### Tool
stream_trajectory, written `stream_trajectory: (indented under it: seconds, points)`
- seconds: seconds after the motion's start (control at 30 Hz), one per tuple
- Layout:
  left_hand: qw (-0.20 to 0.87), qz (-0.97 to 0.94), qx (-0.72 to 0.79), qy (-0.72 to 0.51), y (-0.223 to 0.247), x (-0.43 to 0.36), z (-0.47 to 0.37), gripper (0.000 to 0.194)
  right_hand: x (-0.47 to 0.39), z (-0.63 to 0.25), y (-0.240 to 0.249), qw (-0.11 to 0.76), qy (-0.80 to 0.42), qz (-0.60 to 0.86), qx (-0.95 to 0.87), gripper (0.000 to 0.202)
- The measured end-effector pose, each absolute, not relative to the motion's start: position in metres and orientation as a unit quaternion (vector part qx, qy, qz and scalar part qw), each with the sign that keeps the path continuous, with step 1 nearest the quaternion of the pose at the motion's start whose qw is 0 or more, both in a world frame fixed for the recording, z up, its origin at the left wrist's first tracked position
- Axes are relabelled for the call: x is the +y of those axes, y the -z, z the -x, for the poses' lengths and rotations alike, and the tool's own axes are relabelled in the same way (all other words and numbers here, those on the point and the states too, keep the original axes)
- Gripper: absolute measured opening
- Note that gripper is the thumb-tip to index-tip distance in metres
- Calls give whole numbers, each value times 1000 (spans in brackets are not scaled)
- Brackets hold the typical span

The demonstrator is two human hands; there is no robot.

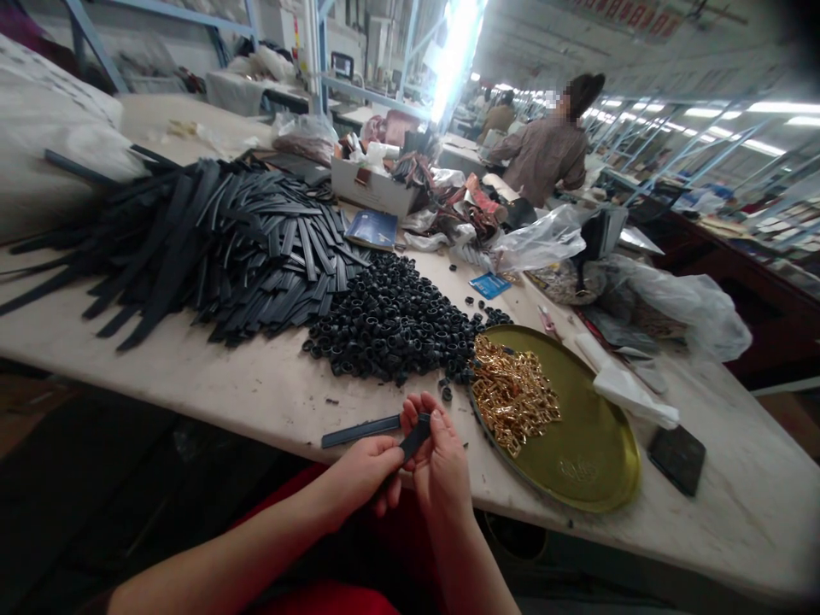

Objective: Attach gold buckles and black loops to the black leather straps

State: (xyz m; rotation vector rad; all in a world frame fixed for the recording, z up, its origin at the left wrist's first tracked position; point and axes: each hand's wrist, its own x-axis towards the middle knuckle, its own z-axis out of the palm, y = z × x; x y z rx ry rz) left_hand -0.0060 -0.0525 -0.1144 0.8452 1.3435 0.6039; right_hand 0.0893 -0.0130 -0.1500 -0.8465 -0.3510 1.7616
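Evidently, in the head view, a dark strip (415,439) is clamped in the fingers of the left hand (365,468) and right hand (447,461), over the near edge of the table (262,377); judged light and pliable, it is best pinched near its ends.

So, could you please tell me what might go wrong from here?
The black loops lie heaped right beside the oval tray, so some could spill among the gold-coloured buckles. The tray sits near the table's front edge, so a knock from the right hand might shift it over.
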Motion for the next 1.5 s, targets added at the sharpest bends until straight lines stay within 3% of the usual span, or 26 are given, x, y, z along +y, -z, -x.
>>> stream_trajectory:
  seconds: [0.33, 0.57, 0.93, 1.1, 1.23, 1.4, 1.5]
  points:
    - [519, -482, 634, -311, 109, -71, 9, 30, -32, -92, 140, 577, -725, 351, -138, 20]
    - [483, -502, 621, -360, 108, -88, 2, 32, -50, -87, 132, 585, -715, 350, -155, 20]
    - [375, -583, 637, -337, 105, -103, 5, 27, -66, -99, 138, 582, -708, 352, -191, 16]
    - [405, -569, 635, -331, 104, -100, 3, 26, -69, -103, 138, 589, -673, 384, -230, 18]
    - [416, -599, 629, -271, 102, -94, 11, 28, -62, -117, 139, 533, -638, 434, -346, 19]
    - [407, -609, 625, -269, 106, -81, 11, 27, -53, -124, 143, 467, -692, 408, -370, 24]
    - [481, -578, 607, -256, 110, -73, 8, 23, -49, -123, 144, 486, -679, 415, -361, 29]
